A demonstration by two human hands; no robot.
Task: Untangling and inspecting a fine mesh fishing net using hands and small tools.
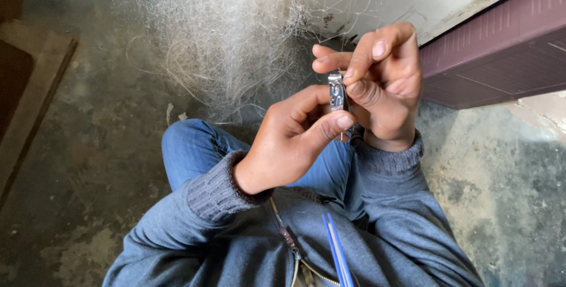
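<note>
**Two hands, one clipper between them**

Both of your hands meet on the small silver metal nail clipper (336, 95). Your left hand (292, 139) pinches it in a narrow grip, long axis upright, cutting end up. Your right hand (386, 86) curls just beside it, fingertip touching the top end.

A small silver nail clipper (336, 92) — upright, shiny metal — pinched between both hands' fingers.

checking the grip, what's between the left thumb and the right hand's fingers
In the head view, a small metal nail clipper lies there, pinched by the left hand against the right hand.
</note>
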